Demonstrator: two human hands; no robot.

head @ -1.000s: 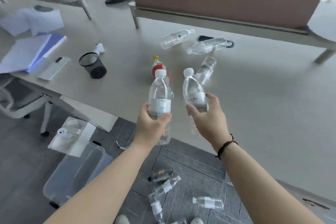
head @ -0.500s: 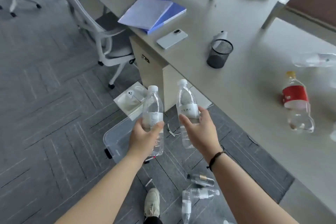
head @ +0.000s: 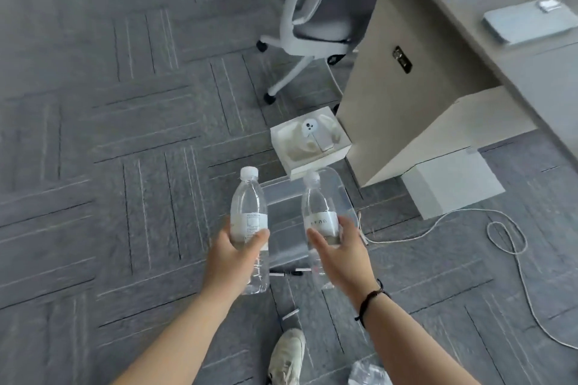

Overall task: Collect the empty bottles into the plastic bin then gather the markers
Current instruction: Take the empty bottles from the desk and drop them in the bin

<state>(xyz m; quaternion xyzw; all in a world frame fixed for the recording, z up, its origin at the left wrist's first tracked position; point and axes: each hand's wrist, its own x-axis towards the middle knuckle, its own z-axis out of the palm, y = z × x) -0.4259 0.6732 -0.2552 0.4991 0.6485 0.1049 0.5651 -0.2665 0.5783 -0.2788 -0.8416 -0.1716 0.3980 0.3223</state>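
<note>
My left hand (head: 233,259) grips a clear empty bottle (head: 248,209) with a white cap and label, held upright. My right hand (head: 342,255) grips a second clear bottle (head: 319,212) the same way. Both bottles hang over the clear plastic bin (head: 283,194), which sits on the grey carpet just beyond my hands. Two markers (head: 286,272) lie on the carpet between my wrists, at the bin's near edge, and a third small marker (head: 290,313) lies closer to my shoe. Another empty bottle (head: 369,373) shows at the bottom edge.
A white open box (head: 309,139) with a white device in it sits behind the bin. The desk cabinet (head: 403,97) and desk top with a phone (head: 528,23) rise at right. A white office chair (head: 309,28) stands beyond. A white cable (head: 506,237) loops on the floor. My shoe (head: 287,356) is below.
The view has swung down and left from the desk to the floor. Both hands have carried their bottles over the plastic bin, which now lies directly beneath them.
</note>
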